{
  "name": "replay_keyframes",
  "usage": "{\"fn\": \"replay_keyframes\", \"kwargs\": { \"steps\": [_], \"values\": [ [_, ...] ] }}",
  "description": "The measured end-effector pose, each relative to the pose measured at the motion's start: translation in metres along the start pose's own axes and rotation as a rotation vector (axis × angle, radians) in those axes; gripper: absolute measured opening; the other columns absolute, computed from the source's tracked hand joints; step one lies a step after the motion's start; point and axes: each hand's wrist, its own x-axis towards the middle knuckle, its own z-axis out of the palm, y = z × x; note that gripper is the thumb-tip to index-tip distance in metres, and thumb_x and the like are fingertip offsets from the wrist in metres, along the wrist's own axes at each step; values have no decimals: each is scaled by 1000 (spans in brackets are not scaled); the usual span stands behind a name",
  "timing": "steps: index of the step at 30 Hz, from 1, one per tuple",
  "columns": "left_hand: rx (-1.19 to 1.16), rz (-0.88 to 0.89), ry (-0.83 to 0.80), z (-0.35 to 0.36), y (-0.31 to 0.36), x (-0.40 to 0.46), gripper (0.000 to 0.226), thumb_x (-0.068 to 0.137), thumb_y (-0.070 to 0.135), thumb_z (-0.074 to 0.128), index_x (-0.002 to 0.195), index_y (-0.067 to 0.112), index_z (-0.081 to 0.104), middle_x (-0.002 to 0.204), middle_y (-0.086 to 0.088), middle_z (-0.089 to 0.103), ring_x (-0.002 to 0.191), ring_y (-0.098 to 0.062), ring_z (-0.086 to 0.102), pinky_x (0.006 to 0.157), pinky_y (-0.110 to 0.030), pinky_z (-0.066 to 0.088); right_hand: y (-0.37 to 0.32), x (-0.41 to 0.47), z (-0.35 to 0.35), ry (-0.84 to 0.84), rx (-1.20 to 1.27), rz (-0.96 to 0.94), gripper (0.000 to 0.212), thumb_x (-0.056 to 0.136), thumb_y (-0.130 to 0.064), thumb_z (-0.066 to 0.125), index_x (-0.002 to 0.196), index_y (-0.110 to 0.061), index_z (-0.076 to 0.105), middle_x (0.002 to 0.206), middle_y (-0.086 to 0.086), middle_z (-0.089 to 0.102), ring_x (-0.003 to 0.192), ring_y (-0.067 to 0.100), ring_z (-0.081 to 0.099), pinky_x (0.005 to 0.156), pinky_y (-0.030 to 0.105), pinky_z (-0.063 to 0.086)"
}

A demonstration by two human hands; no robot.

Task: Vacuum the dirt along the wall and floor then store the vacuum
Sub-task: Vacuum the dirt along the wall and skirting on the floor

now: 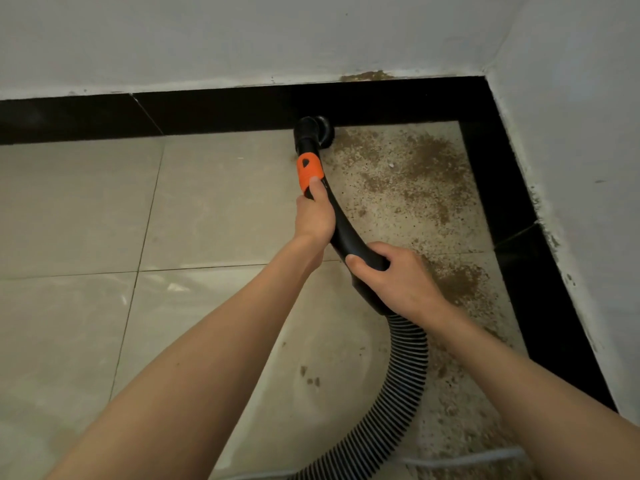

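Note:
A black vacuum wand [341, 225] with an orange collar [308, 169] reaches toward the corner of the room. Its round brush nozzle [315, 129] rests on the floor against the black baseboard [221, 110]. My left hand [314, 214] grips the wand just below the orange collar. My right hand [394, 275] grips the curved black handle lower down. A ribbed black hose [398, 386] runs from the handle down past my right forearm and out of view. Brown dirt [405, 168] covers the tiles right of the nozzle.
White walls [571, 150] meet in a corner at the upper right, with the black baseboard along both. More dirt [460, 282] lies along the right baseboard, and a brown smear [367, 76] sits on top of the far baseboard. Beige tiles [79, 220] spread to the left.

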Motion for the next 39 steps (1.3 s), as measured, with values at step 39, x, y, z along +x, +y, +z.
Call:
{"fn": "replay_keyframes", "kwargs": {
  "steps": [39],
  "values": [
    [76, -48, 17, -18, -8, -29, 64, 97, 53, 20, 124, 3, 48, 113, -17, 61, 100, -30, 59, 93, -43, 49, -10, -34, 8, -44, 24, 20, 29, 81, -56, 60, 77, -28, 67, 71, 0, 69, 66, 19, 67, 67, 47, 57]
  ]
}}
